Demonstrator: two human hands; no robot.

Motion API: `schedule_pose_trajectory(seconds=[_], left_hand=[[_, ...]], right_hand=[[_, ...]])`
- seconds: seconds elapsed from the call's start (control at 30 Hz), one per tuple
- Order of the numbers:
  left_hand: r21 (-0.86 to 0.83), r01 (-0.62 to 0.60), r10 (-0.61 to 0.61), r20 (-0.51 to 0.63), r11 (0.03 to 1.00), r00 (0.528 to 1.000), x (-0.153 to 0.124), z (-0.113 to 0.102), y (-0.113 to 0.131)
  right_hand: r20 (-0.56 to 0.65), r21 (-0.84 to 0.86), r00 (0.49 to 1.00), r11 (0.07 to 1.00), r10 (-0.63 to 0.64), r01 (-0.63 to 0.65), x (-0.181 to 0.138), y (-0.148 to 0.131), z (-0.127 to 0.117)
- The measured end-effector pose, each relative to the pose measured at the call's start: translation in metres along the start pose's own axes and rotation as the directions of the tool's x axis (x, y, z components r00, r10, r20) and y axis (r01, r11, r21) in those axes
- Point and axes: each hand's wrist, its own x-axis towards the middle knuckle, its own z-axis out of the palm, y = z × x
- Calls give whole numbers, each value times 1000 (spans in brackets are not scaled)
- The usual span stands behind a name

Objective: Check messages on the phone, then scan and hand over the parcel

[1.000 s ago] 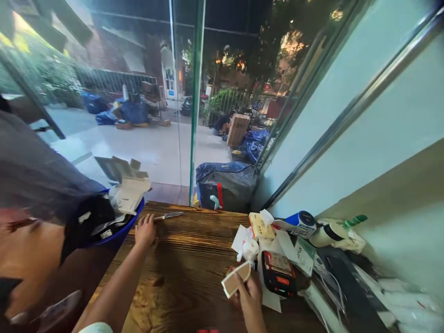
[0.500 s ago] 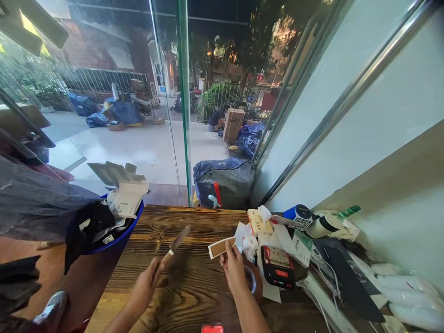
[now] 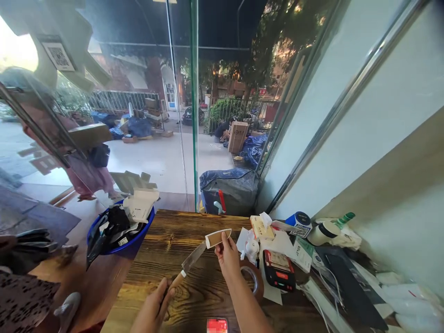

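A knife (image 3: 194,258) with a light wooden handle is in my left hand (image 3: 161,296), whose fingers wrap round the handle. Its blade slants up and right over the wooden table. My right hand (image 3: 227,252) pinches a brown, white-edged knife sheath (image 3: 215,238) between thumb and fingers. The blade's tip is at the sheath's open left end; whether it has entered, I cannot tell. Right of my right wrist lies a roll of brown tape (image 3: 255,282), partly hidden by my arm.
Right on the table (image 3: 138,277) are a tissue pack (image 3: 262,227), a black-and-red device (image 3: 279,269) and papers. A phone (image 3: 217,325) lies at the front edge. Left stands a blue bin (image 3: 120,249) of packaging. A person (image 3: 83,166) carrying a box is behind the glass door.
The knife has moved right and its tip now meets the sheath. My right hand has raised and turned the sheath. A person with a box has appeared at the left.
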Motion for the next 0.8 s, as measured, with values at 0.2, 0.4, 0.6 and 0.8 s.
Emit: schedule_pose_trajectory(seconds=[0.2, 0.4, 0.6, 0.8], left_hand=[[-65, 10, -8, 36, 998, 999, -8, 0, 13], [60, -49, 48, 6, 997, 999, -8, -2, 5], [90, 0, -6, 68, 996, 998, -7, -10, 11], [57, 32, -36, 80, 998, 996, -4, -11, 9]], right_hand=[[-6, 19, 1000, 1000, -23, 24, -3, -4, 0], [11, -8, 1000, 1000, -18, 18, 0, -3, -1], [53, -76, 999, 997, 7, -3, 5, -4, -3], [52, -107, 999, 994, 12, -6, 8, -4, -2]])
